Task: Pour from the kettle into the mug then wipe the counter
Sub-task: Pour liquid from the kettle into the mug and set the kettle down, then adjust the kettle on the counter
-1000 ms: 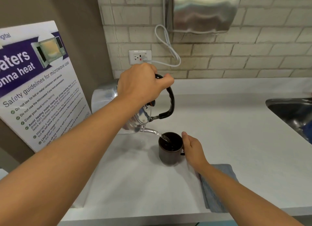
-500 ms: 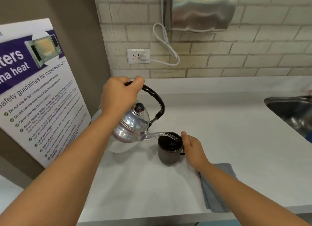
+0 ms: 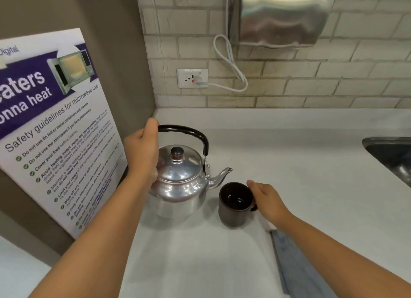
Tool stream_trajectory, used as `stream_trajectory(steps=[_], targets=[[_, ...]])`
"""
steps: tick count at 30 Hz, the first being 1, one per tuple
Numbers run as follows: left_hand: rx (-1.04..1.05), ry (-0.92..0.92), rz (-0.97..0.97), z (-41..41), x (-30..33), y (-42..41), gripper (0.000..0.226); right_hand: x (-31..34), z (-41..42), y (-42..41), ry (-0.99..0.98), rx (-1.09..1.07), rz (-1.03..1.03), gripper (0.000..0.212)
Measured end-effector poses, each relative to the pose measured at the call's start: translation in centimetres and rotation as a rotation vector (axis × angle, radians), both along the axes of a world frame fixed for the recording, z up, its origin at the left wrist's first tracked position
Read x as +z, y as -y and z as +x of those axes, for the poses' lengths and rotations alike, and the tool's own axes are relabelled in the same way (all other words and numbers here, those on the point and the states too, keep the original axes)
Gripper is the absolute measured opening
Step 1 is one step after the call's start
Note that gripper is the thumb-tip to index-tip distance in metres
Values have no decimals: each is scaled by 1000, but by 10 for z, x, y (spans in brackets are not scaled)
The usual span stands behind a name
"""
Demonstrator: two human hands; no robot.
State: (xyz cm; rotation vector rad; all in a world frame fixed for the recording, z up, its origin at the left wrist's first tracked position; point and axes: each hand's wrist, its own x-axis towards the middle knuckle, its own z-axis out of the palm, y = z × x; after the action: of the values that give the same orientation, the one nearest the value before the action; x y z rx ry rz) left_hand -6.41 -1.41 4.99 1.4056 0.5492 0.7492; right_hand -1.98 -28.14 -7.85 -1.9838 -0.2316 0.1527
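Counter (image 3: 289, 186) fills lower centre and right of frame, bare and pale; no spill visible, so the wipe looks routine.

Kettle (image 3: 180, 182) mid-frame, upright, spout level and aimed right at the mug; nothing is flowing. Likely set down or just above the surface, can't tell contact.

Left hand (image 3: 142, 150) wrapped around the handle's left end, holding its weight.

Mug (image 3: 236, 204) just right of the spout, dark liquid inside. Right hand (image 3: 266, 199) cupped loosely against its right side to steady it.

Cloth (image 3: 298, 268) lower right, untouched, within the right hand's reach.
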Motion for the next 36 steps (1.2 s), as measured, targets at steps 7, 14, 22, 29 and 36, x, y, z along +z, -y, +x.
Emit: stream_trajectory(steps=[7, 14, 22, 29, 36], targets=[[34, 30, -154, 19, -2, -6, 40, 36, 19, -5, 101, -38, -56, 48], [12, 40, -209, 53, -23, -6, 36, 106, 51, -51, 313, 34, 91, 50], [20, 32, -113, 100, -44, -9, 41, 109, 88, -111, 477, 221, -45, 46], [49, 18, -110, 129, -68, -26, 48, 80, 126, -127, 466, 280, -64, 39], [47, -13, -90, 145, -81, -37, 48, 58, 147, -142, 487, 280, -122, 31]])
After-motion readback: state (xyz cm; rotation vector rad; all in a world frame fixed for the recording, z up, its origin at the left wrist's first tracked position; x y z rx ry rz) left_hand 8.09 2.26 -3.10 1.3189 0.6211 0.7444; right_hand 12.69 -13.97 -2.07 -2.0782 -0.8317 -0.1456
